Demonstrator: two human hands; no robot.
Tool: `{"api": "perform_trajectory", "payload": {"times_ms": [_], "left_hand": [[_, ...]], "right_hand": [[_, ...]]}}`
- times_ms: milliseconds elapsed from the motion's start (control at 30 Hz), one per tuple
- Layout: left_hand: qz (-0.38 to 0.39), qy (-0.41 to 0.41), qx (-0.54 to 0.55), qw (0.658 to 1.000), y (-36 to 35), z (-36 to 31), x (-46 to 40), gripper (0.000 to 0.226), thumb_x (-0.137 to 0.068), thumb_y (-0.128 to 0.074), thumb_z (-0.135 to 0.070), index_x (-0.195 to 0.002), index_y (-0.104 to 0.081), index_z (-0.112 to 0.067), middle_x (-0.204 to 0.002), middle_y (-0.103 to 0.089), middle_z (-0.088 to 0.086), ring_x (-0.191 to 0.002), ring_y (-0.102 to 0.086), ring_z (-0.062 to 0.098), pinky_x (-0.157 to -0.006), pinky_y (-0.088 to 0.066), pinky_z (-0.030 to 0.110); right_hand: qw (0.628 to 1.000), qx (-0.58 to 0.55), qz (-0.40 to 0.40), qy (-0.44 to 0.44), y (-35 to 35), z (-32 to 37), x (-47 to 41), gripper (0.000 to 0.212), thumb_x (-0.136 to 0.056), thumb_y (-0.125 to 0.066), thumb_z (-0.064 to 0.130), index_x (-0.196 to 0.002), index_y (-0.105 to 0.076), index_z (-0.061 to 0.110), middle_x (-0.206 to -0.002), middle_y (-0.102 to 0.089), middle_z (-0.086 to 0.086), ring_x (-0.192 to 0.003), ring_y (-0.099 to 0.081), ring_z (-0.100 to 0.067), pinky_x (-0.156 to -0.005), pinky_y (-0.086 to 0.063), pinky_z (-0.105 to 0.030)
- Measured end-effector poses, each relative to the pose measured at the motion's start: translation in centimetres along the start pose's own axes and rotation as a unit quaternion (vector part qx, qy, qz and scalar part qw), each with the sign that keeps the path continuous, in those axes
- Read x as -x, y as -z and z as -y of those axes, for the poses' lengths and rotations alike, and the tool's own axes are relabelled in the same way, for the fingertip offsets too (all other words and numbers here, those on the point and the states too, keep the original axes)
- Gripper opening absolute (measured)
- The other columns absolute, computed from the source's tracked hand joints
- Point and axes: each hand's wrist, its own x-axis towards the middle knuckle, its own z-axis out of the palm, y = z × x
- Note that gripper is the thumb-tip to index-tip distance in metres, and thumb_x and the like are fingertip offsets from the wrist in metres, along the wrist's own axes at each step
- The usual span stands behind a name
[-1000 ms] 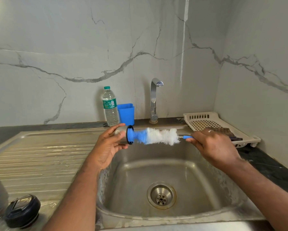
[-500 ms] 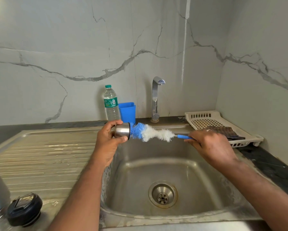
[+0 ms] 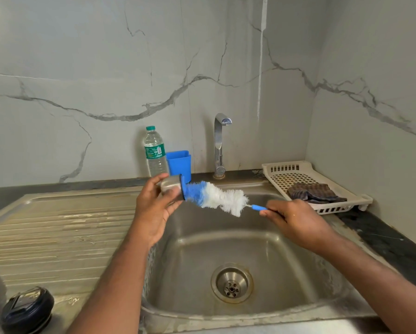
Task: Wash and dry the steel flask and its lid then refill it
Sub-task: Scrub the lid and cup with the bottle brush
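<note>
The left hand [image 3: 154,208] grips the steel cup [image 3: 170,184] over the sink [image 3: 298,307]. The right hand [image 3: 296,220] pinches the brush [image 3: 214,196] handle. The brush has slid back out a bit, so scrubbing goes on. The lid [image 3: 27,309] waits on the bench.

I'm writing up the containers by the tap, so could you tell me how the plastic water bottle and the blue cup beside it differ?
The water bottle is clear, with a green cap and a green label; the blue cup is opaque and plain. The bottle is capped, while the cup is open at the top. The bottle stands taller than the cup. Both stand upright against the marble wall, side by side at the back of the counter.
</note>
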Motion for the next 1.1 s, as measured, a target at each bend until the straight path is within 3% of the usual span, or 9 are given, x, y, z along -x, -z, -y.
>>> {"api": "perform_trajectory", "payload": {"times_ms": [100, 200, 333, 433, 533, 667, 867, 967, 1100], "left_hand": [[-0.027, -0.112, -0.229, 0.966, 0.3, 1.0, -0.4, 0.054, -0.074, -0.081, 0.012, -0.113, -0.064, -0.021, -0.114, -0.068, 0.0, -0.098, -0.068, 0.022, -0.085, -0.058, 0.042], [-0.018, -0.143, -0.334, 0.932, 1.3, 0.7, -1.0, 0.055, -0.072, -0.085, 0.005, -0.112, -0.067, -0.028, -0.112, -0.071, 0.002, -0.092, -0.071, 0.026, -0.079, -0.061, 0.046], [-0.012, -0.059, -0.241, 0.969, 1.6, -0.9, -0.7, 0.027, -0.095, -0.07, -0.018, -0.121, -0.066, -0.012, -0.098, -0.073, 0.009, -0.075, -0.07, 0.022, -0.057, -0.058, 0.033], [-0.009, 0.074, -0.157, 0.985, 1.6, -1.2, -0.3, 0.054, -0.101, -0.048, -0.053, -0.116, -0.063, -0.003, -0.067, -0.061, 0.009, -0.045, -0.045, 0.013, -0.036, -0.032, 0.021], [0.019, 0.165, -0.12, 0.979, 1.6, -1.4, 0.1, 0.056, -0.098, -0.048, -0.06, -0.109, -0.062, -0.007, -0.075, -0.059, 0.016, -0.04, -0.034, 0.011, -0.035, -0.022, 0.019], [0.053, 0.179, -0.082, 0.979, 1.5, -1.3, 0.4, 0.057, -0.091, -0.057, -0.058, -0.116, -0.061, -0.006, -0.087, -0.063, 0.019, -0.042, -0.036, 0.01, -0.035, -0.025, 0.02], [0.046, 0.126, 0.058, 0.989, 2.0, -1.4, 0.0, 0.05, -0.09, -0.064, -0.04, -0.127, -0.058, -0.008, -0.107, -0.067, 0.017, -0.065, -0.062, 0.019, -0.053, -0.054, 0.024], [0.052, 0.043, 0.023, 0.997, 1.8, -0.8, 0.1, 0.039, -0.082, -0.069, -0.002, -0.115, -0.054, -0.016, -0.114, -0.072, 0.007, -0.094, -0.07, 0.03, -0.074, -0.057, 0.034], [-0.002, -0.038, -0.072, 0.997, 2.3, -0.4, -0.3, 0.051, -0.078, -0.069, 0.018, -0.11, -0.062, -0.021, -0.116, -0.07, -0.002, -0.102, -0.065, 0.018, -0.076, -0.054, 0.034]], "right_hand": [[0.981, 0.174, -0.079, 0.02, 0.0, 0.6, -0.1, 0.034, -0.099, -0.053, 0.05, -0.076, -0.05, 0.025, -0.06, -0.054, 0.005, -0.053, -0.054, -0.026, -0.047, -0.039, -0.035], [0.943, 0.266, -0.169, 0.109, 0.1, 1.1, -0.1, 0.028, -0.099, -0.062, 0.037, -0.076, -0.062, 0.021, -0.062, -0.058, 0.004, -0.045, -0.053, -0.028, -0.039, -0.029, -0.028], [0.913, 0.269, -0.232, 0.2, 1.3, -0.1, -0.5, 0.021, -0.099, -0.059, 0.036, -0.09, -0.069, 0.019, -0.069, -0.059, 0.002, -0.054, -0.052, -0.026, -0.048, -0.038, -0.032], [0.933, 0.215, -0.215, 0.191, 1.1, -0.5, -0.6, 0.023, -0.099, -0.058, 0.037, -0.093, -0.07, 0.018, -0.071, -0.059, 0.004, -0.058, -0.053, -0.025, -0.053, -0.042, -0.033], [0.968, 0.144, -0.154, 0.136, 0.8, -1.2, -0.4, 0.038, -0.103, -0.044, 0.051, -0.094, -0.069, 0.024, -0.067, -0.054, 0.011, -0.057, -0.051, -0.02, -0.048, -0.036, -0.03], [0.998, 0.006, -0.007, 0.06, 1.0, -2.2, 0.0, 0.03, -0.095, -0.042, 0.063, -0.077, -0.054, 0.042, -0.057, -0.048, 0.012, -0.052, -0.047, -0.011, -0.05, -0.033, -0.031], [0.979, -0.181, 0.084, 0.032, 0.7, -1.6, -0.3, 0.04, -0.097, -0.051, 0.048, -0.068, -0.057, 0.021, -0.054, -0.041, 0.014, -0.053, -0.039, -0.005, -0.053, -0.032, -0.022], [0.986, -0.145, 0.075, 0.012, 0.4, -1.3, -0.4, 0.045, -0.097, -0.049, 0.053, -0.069, -0.055, 0.018, -0.053, -0.044, 0.011, -0.05, -0.039, -0.006, -0.052, -0.033, -0.025], [0.997, 0.073, -0.004, 0.017, 0.8, -1.4, -0.2, 0.038, -0.097, -0.046, 0.058, -0.072, -0.046, 0.029, -0.053, -0.048, 0.006, -0.049, -0.044, -0.011, -0.047, -0.029, -0.031]]}}
